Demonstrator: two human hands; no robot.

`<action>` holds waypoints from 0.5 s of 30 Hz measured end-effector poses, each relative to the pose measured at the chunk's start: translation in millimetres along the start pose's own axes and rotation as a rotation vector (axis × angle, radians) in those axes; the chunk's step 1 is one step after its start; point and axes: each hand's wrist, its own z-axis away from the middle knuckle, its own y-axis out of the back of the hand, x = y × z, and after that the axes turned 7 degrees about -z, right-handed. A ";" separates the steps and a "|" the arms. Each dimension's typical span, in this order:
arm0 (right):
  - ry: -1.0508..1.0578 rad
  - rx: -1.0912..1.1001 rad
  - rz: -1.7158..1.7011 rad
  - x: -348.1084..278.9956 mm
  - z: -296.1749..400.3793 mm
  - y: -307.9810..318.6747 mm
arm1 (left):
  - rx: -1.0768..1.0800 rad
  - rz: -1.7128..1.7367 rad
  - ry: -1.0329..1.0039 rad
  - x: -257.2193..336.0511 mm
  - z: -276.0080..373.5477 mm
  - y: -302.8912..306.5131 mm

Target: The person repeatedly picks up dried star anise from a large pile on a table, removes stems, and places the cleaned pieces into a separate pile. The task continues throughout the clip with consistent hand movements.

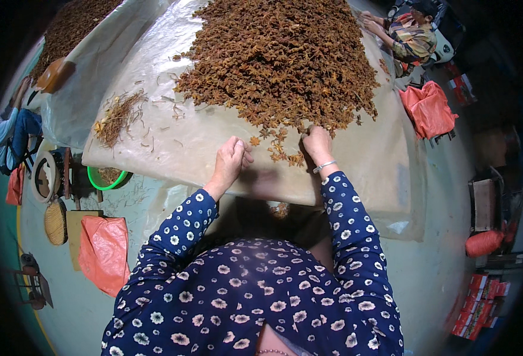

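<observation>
A big heap of dried star anise point(283, 62) covers the far part of a plastic-sheeted table point(190, 151) before me. My right hand point(318, 143), with a bracelet at the wrist, reaches to the heap's near edge. Its fingertips are bent down among the pods, so whether one is pinched there is hidden. Several loose star anise pods point(279, 149) lie between my hands. To their left, my left hand point(232, 160) hovers with curled fingers near the table's front edge; the inside of its grasp is out of sight. A small pile of thin stalks point(118, 119) rests at the table's left corner.
At the upper right a person point(410, 38) works along the table's side; another person point(14, 131) sits at the far left. A green-rimmed basin point(108, 177) stands below the left corner. Orange-red sacks point(105, 253) point(428, 109) flank the table, and red boxes point(479, 307) are at lower right.
</observation>
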 end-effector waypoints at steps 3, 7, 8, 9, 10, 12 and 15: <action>0.076 -0.012 -0.195 -6.0 21.4 17.2 | -0.009 0.176 0.051 -1.4 -2.7 -7.9; 0.162 -0.105 -0.470 -38.2 71.6 48.0 | -0.205 0.293 0.196 34.7 9.9 -33.2; 0.152 -0.137 -0.556 -45.0 85.3 49.6 | -0.245 0.206 0.167 40.5 13.0 -41.0; 0.136 -0.161 -0.639 -49.1 98.1 53.5 | -0.294 0.119 0.137 44.8 16.0 -46.0; 0.200 -0.197 -0.553 -52.4 108.0 56.0 | -0.296 -0.085 -0.047 39.9 18.3 -46.1; 0.345 -0.258 -0.397 -45.8 122.2 60.2 | -0.297 -0.484 -0.418 23.8 25.0 -44.7; 0.654 -0.282 -0.247 -13.5 142.8 72.1 | -0.835 0.003 0.321 57.0 55.5 -44.6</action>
